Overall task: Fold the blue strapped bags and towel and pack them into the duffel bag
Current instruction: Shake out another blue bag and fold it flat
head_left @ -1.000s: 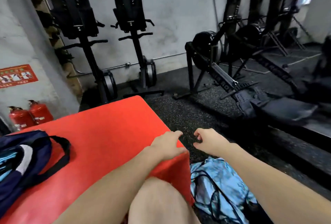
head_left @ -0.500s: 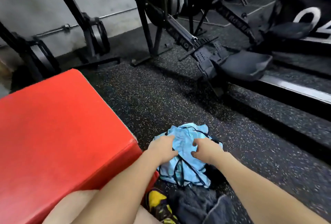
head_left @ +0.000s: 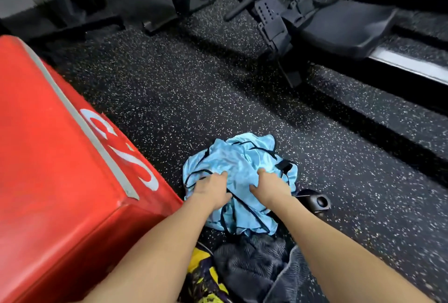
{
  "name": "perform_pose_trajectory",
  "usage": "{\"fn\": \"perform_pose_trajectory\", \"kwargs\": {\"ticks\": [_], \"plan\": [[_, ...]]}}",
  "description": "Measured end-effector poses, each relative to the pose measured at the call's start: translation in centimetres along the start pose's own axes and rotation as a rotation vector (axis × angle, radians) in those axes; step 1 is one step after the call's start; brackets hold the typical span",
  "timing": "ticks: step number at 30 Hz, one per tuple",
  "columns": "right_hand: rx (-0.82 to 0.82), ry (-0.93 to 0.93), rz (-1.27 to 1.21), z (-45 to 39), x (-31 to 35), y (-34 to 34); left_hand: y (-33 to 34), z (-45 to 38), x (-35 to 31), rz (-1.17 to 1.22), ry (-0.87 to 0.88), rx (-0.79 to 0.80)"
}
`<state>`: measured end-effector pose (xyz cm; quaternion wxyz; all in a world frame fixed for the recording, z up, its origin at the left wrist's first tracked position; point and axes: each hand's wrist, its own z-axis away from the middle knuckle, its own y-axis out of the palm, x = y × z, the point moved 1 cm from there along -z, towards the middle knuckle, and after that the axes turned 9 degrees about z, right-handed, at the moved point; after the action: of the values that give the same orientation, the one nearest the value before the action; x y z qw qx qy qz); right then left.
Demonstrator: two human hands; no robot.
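Fingers of both hands dig into the crumpled light-blue bags (head_left: 240, 169) on the speckled floor (head_left: 194, 99); half a second ago they only touched the top of the pile. Left hand (head_left: 213, 190) grips fabric at the pile's left side, right hand (head_left: 270, 187) grips it at the right, fingertips buried in cloth, so the exact curl is hard to tell. View has tipped further down and closer than before. Dark grey towel (head_left: 257, 259) lies just below the bags, touching them, partly cut off by the forearms. Yellow-and-purple shoe (head_left: 206, 278) is mostly hidden. Red padded box (head_left: 60, 169) to the left now shows white digits, partly legible, maybe "60". Rowing machine (head_left: 327, 19) top right, cropped. Duffel bag is out of frame.
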<state>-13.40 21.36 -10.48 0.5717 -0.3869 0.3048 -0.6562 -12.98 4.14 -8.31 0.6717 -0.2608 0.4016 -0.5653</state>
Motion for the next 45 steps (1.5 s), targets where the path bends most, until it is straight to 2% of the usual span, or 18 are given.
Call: {"fn": "perform_pose_trajectory", "kwargs": {"ticks": [7,14,20,31,36,45], "plan": [[0.031,0.094,-0.098,-2.9,0.0,2.1,0.5,-2.0,0.2,-0.007,0.025,-0.014],[-0.015,0.039,-0.149,-2.3,-0.6,2.5,0.0,-0.8,0.8,0.004,0.022,-0.038],[-0.036,-0.016,-0.301,0.2,0.4,-0.4,-1.3,2.4,1.1,0.015,0.005,-0.062],[-0.135,-0.161,-0.518,7.7,5.4,-11.3,-7.7,10.8,0.9,0.119,0.009,-0.25],[-0.255,-0.214,-0.626,12.7,8.5,-17.6,-12.0,14.8,0.1,0.16,0.041,-0.356],[-0.419,-0.421,-0.679,22.2,14.5,-32.1,-24.0,23.0,-0.4,0.311,0.065,-0.65]]}}
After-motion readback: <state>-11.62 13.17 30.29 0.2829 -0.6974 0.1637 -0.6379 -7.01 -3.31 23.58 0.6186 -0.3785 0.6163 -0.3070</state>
